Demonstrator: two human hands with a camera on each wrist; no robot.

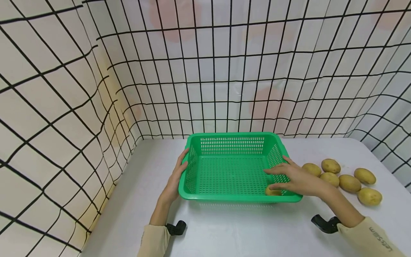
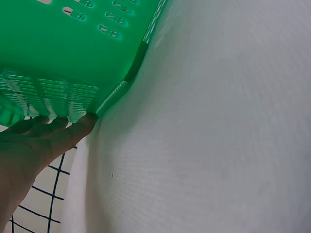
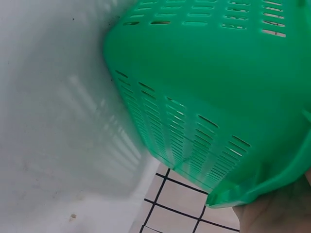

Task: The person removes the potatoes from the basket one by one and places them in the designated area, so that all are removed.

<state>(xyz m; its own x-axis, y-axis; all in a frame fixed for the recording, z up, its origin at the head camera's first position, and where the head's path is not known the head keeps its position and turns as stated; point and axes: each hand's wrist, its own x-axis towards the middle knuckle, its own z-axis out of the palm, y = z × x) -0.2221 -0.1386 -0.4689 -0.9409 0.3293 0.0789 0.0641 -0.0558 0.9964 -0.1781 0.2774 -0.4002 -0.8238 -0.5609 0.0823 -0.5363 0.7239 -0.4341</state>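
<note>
A green plastic basket (image 1: 231, 178) with slotted walls stands on the white table. One yellow potato (image 1: 271, 191) lies inside it, at the near right corner. My right hand (image 1: 295, 178) reaches over the right rim, fingers spread inside the basket and thumb just above that potato. From the right wrist view, the basket's outer wall (image 3: 204, 77) fills much of the frame, and the fingers are hidden behind it. My left hand (image 1: 171, 184) rests against the basket's left side. Its extended fingers (image 2: 73, 133) touch the slotted outer wall in the left wrist view.
Several potatoes (image 1: 349, 183) lie loose on the table, right of the basket and close to my right forearm. Black wire grid (image 1: 221, 81) walls stand behind the table and along both sides. The white table top (image 1: 224, 232) runs on toward me in front of the basket.
</note>
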